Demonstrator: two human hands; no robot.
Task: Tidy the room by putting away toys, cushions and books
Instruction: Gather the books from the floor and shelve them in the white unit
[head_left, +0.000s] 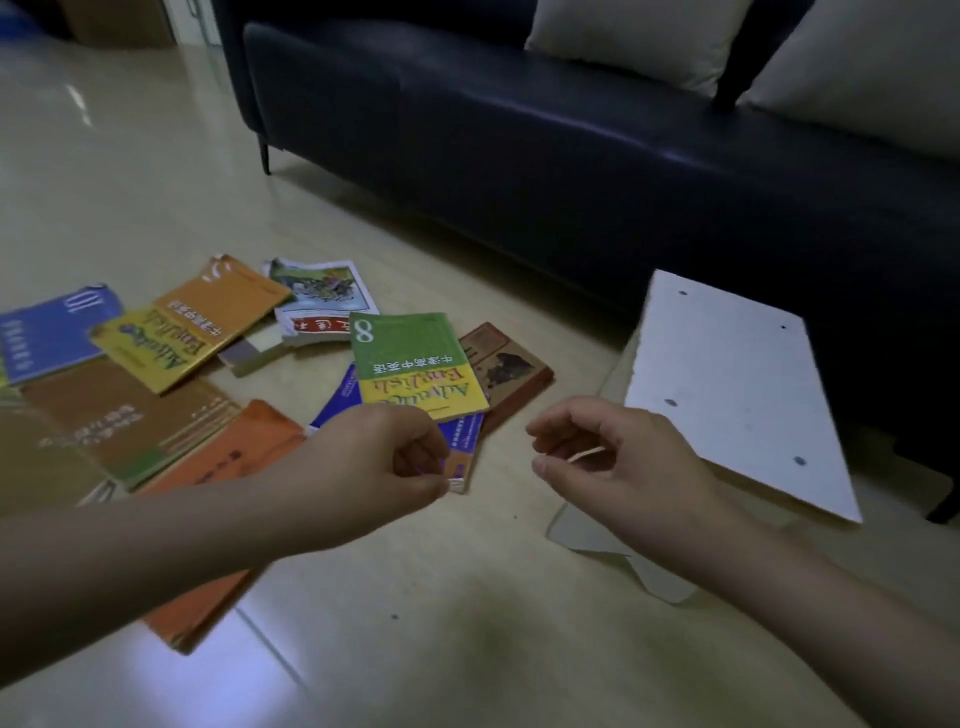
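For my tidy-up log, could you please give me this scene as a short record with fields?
floor: scattered books, some overlapping
top book: green-and-yellow book lying on a blue book
sofa: dark, with two pale cushions
left hand: fingers curled at the blue book's corner, grip unclear
right hand: loosely curled, holding nothing
right of books: white board

The pale tiled floor (156, 171) looked glossy and smooth, the dark navy sofa (519, 156) like sleek leather, the cream cushions (639, 36) matt cloth, and the scattered paperback books (410, 358) glossy-covered paper.
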